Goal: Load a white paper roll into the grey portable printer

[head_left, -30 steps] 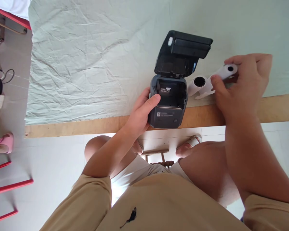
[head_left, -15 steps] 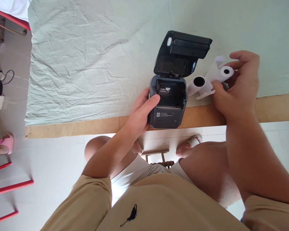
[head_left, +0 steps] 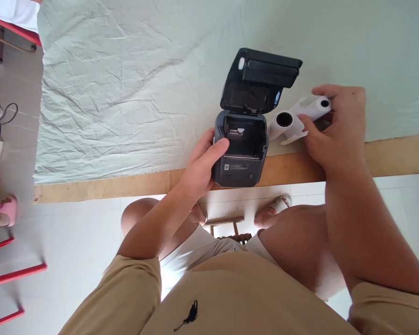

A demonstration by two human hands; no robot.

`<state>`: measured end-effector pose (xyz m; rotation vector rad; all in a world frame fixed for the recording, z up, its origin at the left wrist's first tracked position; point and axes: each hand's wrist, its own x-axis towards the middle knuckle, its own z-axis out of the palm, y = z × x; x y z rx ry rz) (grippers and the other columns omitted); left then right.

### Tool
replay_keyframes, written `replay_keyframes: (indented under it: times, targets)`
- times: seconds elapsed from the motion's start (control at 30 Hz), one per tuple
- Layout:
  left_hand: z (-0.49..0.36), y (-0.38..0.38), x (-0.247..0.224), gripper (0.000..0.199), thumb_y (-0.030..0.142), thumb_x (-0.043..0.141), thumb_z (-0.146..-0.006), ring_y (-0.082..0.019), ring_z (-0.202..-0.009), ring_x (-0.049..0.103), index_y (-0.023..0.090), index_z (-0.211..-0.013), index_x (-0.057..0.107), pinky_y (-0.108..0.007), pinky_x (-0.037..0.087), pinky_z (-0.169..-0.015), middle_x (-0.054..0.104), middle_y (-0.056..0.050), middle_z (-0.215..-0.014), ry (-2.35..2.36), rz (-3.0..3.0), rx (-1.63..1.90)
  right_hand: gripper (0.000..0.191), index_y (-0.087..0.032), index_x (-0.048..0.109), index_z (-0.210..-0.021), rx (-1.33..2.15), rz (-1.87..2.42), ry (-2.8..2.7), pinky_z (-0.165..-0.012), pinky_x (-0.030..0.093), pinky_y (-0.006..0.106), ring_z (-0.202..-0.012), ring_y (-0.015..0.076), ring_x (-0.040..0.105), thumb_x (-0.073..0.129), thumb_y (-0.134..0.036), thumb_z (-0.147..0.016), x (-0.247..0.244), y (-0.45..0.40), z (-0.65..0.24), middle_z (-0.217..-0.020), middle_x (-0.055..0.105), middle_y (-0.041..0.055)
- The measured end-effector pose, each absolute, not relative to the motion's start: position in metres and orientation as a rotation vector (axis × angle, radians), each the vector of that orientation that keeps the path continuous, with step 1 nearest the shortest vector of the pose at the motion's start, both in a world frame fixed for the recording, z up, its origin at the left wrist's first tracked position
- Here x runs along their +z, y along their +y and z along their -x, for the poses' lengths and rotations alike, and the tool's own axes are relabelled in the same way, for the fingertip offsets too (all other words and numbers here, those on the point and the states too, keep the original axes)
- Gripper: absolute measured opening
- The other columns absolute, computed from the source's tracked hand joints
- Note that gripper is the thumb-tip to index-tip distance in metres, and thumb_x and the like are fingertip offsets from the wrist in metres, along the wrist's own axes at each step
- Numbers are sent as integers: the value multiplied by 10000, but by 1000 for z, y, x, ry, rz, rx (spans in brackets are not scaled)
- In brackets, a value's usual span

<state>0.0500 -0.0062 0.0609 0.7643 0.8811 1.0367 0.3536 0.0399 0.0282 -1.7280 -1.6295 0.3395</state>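
A dark grey portable label printer (head_left: 240, 158) stands at the table's front edge with its lid (head_left: 261, 79) swung up and its paper bay bare. My left hand (head_left: 204, 163) grips the printer's left side, thumb over the bay's rim. To the right of it, a thicker white paper roll (head_left: 279, 128) with a black core lies with a torn loose end. Touching it is a thinner white paper roll (head_left: 316, 109) with a small black core. My right hand (head_left: 342, 121) is closed round this thinner roll, thumb near the loose paper; some fingers are hidden behind it.
A wrinkled pale green cloth (head_left: 125, 93) covers the table, leaving a wooden edge strip (head_left: 108, 187) along the front. My knees are under that edge. On the left floor are red metal bars (head_left: 17, 275), a cable and a person's foot in a pink slipper (head_left: 9, 211).
My right hand has moved left and closed in on the thinner roll, whose loose paper has shifted. My left hand still holds the printer, lid up.
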Motion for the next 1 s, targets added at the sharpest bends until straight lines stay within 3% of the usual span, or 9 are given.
replay_keyframes:
  times: [0.07, 0.17, 0.33, 0.47, 0.63, 0.73, 0.9, 0.97, 1.0]
  targets:
    - [-50, -6, 60, 560, 698, 913, -997, -347, -1023, 956, 255, -1305, 762, -420, 751, -729, 940, -60, -1098, 891, -767, 1037, 819, -275, 712, -1552, 327, 1747, -1617, -988, 668, 462, -1156, 248, 770, 902, -35, -792, 29, 40, -353, -1459, 728, 135]
    - [-50, -6, 60, 563, 719, 892, -1008, -357, -1047, 958, 263, -1308, 755, -449, 775, -776, 938, -55, -1089, 898, -771, 1022, 920, -295, 621, -1673, 331, 1752, -1609, -990, 664, 466, -1100, 227, 759, 749, 50, -830, 31, 39, -351, -1408, 760, 103]
    - [-49, -6, 62, 569, 730, 884, -1015, -377, -1141, 956, 268, -1317, 748, -488, 803, -865, 935, -55, -1100, 913, -779, 1009, 844, -293, 714, -1588, 298, 1751, -1656, -1120, 665, 539, -1300, 299, 749, 782, 2, -800, 31, 38, -355, -1459, 667, 145]
    - [-50, -7, 64, 560, 697, 911, -999, -393, -1259, 937, 264, -1320, 758, -486, 805, -910, 939, -68, -1133, 914, -763, 1019, 956, -346, 552, -1707, 317, 1741, -1668, -1089, 681, 572, -1227, 293, 782, 696, -51, -810, 30, 37, -359, -1435, 682, 109]
    - [-51, -8, 66, 540, 656, 920, -988, -376, -1174, 945, 260, -1316, 757, -484, 798, -908, 944, -64, -1163, 899, -747, 1019, 866, -328, 635, -1609, 356, 1736, -1724, -1185, 660, 654, -1334, 323, 746, 784, -89, -790, 24, 38, -360, -1483, 605, 122]
    - [-52, -9, 69, 549, 645, 937, -974, -367, -1130, 946, 259, -1316, 750, -467, 784, -870, 945, -65, -1168, 900, -737, 1018, 820, -324, 588, -1662, 336, 1714, -1669, -1179, 650, 696, -1275, 318, 745, 860, -301, -889, 22, 41, -362, -1427, 598, 110]
    - [-53, -9, 67, 552, 655, 929, -977, -350, -1050, 938, 260, -1318, 750, -439, 748, -793, 933, -60, -1111, 919, -735, 1022, 904, -414, 625, -1634, 102, 1201, -1499, -933, 646, 569, -1422, 366, 696, 717, -990, -942, 49, 32, -347, -1607, 616, 103]
    - [-53, -8, 65, 542, 678, 906, -988, -344, -998, 929, 266, -1310, 761, -431, 722, -741, 924, -58, -1077, 921, -746, 1016, 838, -362, 755, -1484, -5, 1088, -1477, -909, 638, 567, -1368, 371, 714, 738, -988, -926, 64, 20, -322, -1464, 694, 109]
    - [-53, -8, 63, 540, 690, 895, -994, -346, -997, 926, 271, -1309, 766, -436, 718, -738, 920, -59, -1075, 924, -753, 1018, 681, -335, 788, -1392, -17, 1047, -1495, -907, 644, 566, -1304, 360, 737, 801, -861, -959, 70, 14, -308, -1352, 729, 115]
